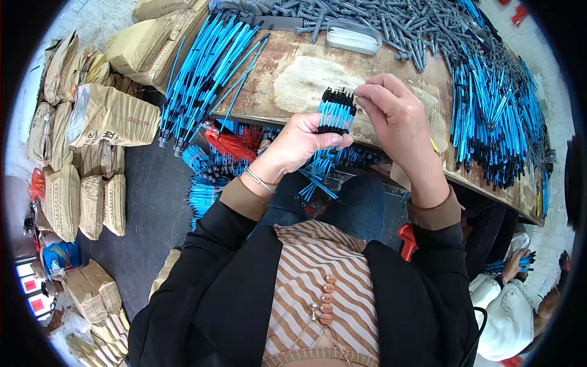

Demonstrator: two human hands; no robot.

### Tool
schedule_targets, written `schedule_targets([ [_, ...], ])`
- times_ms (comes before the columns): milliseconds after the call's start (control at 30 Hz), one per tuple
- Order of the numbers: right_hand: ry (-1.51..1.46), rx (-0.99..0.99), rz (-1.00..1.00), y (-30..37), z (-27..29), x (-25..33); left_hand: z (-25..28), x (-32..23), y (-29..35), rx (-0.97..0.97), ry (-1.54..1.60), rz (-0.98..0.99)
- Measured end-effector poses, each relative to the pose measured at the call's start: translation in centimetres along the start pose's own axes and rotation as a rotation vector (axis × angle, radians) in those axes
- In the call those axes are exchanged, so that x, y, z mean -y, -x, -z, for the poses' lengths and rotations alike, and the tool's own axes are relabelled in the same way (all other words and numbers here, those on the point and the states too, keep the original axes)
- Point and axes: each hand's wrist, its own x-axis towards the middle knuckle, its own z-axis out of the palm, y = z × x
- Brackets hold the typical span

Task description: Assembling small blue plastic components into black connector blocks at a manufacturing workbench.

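Blue rod bundle (335, 115), black-tipped, held up at the near edge of the bench (260, 82).
Left hand (298, 142) closes around the slim rods; right hand (400, 119) bends, its fingers narrowed beside the black tips, though whether they grip anything I cannot tell. Outward: scuffed wood, fanned rods (208, 67) overhanging the left end, rigid grey parts (397, 21) heaped along the far edge.

rods (336, 114) at the centre are blue with black ends; the table (264, 70), upper centre, is brown with a pale patch. parts (406, 25) along the top are grey, sacks (116, 114) at left tan. lower centre, the shirt (358, 275) is striped brown and white, the jacket (217, 300) black.
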Motion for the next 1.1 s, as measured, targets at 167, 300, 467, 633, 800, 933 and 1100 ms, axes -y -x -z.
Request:
schedule_targets([
  [167,-0.060,-0.001,-0.005,0.0,0.0,-0.5,-0.1,-0.1,0.0,-0.003,-0.009,0.013],
  [300,-0.086,0.010,0.032,-0.2,0.1,-0.6,-0.1,-0.3,0.1,0.001,-0.023,0.021],
  [467,-0.040,0.045,0.082,-0.6,0.6,-0.5,-0.1,-0.6,0.1,0.022,-0.045,0.020],
  [633,-0.066,0.095,0.166,-1.0,1.1,-0.6,-0.1,-0.7,0.2,0.038,-0.054,0.023],
  [800,-0.282,0.145,-0.095,-0.7,1.1,-1.1,0.0,-0.5,0.3,0.035,-0.043,0.021],
  [933,-0.311,0.067,-0.207,-1.3,0.6,-3.1,0.3,-0.2,0.2,0.027,-0.004,0.017],
  [1100,-0.334,-0.034,-0.337,-2.1,-0.3,-4.6,-0.1,-0.5,0.6,0.001,-0.128,0.018],
])
